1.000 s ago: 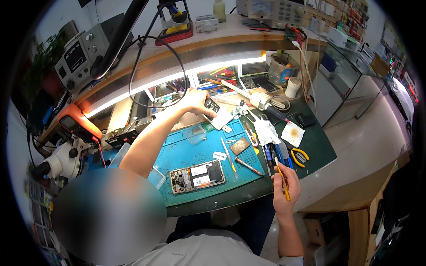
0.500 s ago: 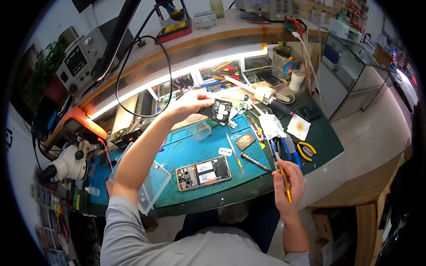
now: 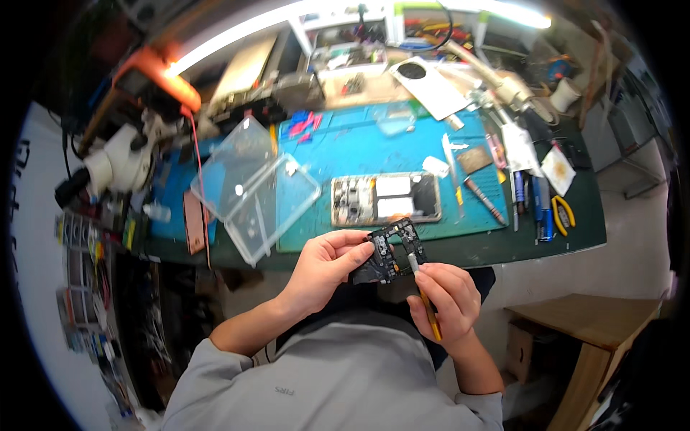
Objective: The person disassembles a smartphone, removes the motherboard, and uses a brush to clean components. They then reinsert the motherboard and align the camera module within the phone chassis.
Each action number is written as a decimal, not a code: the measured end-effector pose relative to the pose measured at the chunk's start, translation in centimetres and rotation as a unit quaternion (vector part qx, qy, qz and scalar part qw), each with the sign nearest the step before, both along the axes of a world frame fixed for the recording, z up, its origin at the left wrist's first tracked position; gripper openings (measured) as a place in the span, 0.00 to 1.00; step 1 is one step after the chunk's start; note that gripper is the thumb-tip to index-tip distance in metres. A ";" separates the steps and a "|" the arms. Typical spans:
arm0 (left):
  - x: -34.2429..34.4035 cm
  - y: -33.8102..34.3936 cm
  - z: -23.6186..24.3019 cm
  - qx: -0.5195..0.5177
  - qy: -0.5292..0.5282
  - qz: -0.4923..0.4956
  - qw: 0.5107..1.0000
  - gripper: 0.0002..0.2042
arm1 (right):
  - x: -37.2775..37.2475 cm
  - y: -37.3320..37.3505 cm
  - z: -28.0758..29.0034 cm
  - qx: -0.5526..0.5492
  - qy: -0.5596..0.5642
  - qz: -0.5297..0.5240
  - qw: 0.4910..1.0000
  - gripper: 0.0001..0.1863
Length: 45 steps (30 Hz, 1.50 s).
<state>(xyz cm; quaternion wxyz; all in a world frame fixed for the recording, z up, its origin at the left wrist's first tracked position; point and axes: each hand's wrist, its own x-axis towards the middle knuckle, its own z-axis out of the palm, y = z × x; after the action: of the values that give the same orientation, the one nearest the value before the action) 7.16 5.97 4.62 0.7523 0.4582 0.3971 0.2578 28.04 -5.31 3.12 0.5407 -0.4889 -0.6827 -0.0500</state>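
In front of my body, over the table's near edge, my left hand [image 3: 323,269] pinches a black phone inner cover [image 3: 381,267] by its left side. Metal contacts and small fittings dot its surface. My right hand [image 3: 453,298] grips a slim tool with a gold handle [image 3: 429,314] and a silver front end, like a pen. Its front end meets the cover's right part; the very tip is too small to make out. Just beyond the hands, an opened phone [image 3: 386,200] lies on the blue mat [image 3: 316,169], its white-labelled battery and inner parts exposed.
Left of the phone sits a clear plastic box [image 3: 269,208] with its lid. A craft knife [image 3: 454,176], a brown-tipped pen-like tool [image 3: 485,201], yellow-handled pliers [image 3: 563,215] and blue tools [image 3: 543,208] lie to the right. A white microscope [image 3: 118,158] stands at far left.
My left hand has drawn the black cover back from the far side of the mat toward my body. My right hand has brought the tool leftward onto it. The view has tilted down.
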 end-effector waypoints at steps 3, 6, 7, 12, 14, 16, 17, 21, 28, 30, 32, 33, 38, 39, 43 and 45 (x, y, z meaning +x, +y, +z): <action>-1.2 -2.1 -0.7 -0.012 0.018 0.033 0.999 0.17 | -1.2 -1.3 -1.7 -0.039 -0.012 0.032 0.999 0.16; -1.5 -2.7 -1.4 -0.025 0.012 0.046 0.999 0.17 | -1.8 -1.4 -2.4 -0.060 -0.031 0.035 0.997 0.16; -1.4 -2.7 -1.4 -0.032 0.007 0.046 0.998 0.17 | -1.9 -1.4 -2.6 -0.064 -0.025 0.042 0.997 0.15; -1.4 -2.8 -2.1 -0.029 -0.021 0.057 0.998 0.15 | -2.0 -1.2 -3.3 -0.075 -0.006 0.057 0.996 0.15; -1.5 -2.7 -2.2 -0.022 -0.009 0.049 0.998 0.14 | -2.0 -1.1 -3.3 -0.076 -0.006 0.061 0.995 0.15; -1.6 -2.7 -2.2 -0.029 -0.019 0.048 0.998 0.15 | -2.1 -1.1 -3.3 -0.078 -0.006 0.068 0.995 0.15; -1.6 -2.6 -2.2 -0.032 -0.023 0.045 0.998 0.15 | -2.0 -1.1 -3.3 -0.079 -0.009 0.068 0.995 0.15; -1.5 -2.5 -2.1 -0.027 -0.023 0.042 0.998 0.15 | -1.9 -1.0 -3.2 -0.080 -0.024 0.067 0.994 0.15; -1.5 -2.6 -2.1 -0.033 -0.031 0.044 0.998 0.14 | -1.8 -1.0 -3.2 -0.083 -0.057 0.066 0.993 0.12; -1.5 -2.5 -2.1 -0.031 -0.026 0.039 0.998 0.14 | -1.8 -1.0 -3.0 -0.085 -0.054 0.065 0.993 0.12; -1.5 -2.4 -2.1 -0.027 -0.024 0.035 0.999 0.14 | -1.8 -1.0 -2.9 -0.086 -0.053 0.066 0.993 0.13; -1.5 -2.5 -2.1 -0.028 -0.025 0.036 0.999 0.14 | -1.8 -1.0 -2.9 -0.085 -0.054 0.067 0.993 0.13; -1.5 -2.6 -2.3 -0.033 -0.027 0.043 0.998 0.14 | -2.0 -1.0 -2.5 -0.089 -0.058 0.058 0.993 0.17; -1.5 -2.6 -2.3 -0.031 -0.022 0.042 0.998 0.15 | -2.0 -1.0 -2.5 -0.089 -0.058 0.057 0.993 0.17; -1.5 -2.5 -2.1 -0.028 -0.011 0.038 0.999 0.15 | -1.9 -1.1 -2.5 -0.093 -0.057 0.056 0.993 0.17; -1.5 -2.5 -2.1 -0.027 -0.011 0.039 0.999 0.15 | -1.8 -1.0 -2.5 -0.091 -0.057 0.059 0.992 0.17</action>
<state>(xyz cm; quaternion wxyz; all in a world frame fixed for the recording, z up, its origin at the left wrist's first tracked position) 5.65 3.45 2.56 0.7581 0.4188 0.4137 0.2807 26.23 -6.33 0.64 0.4562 -0.4913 -0.7418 0.0161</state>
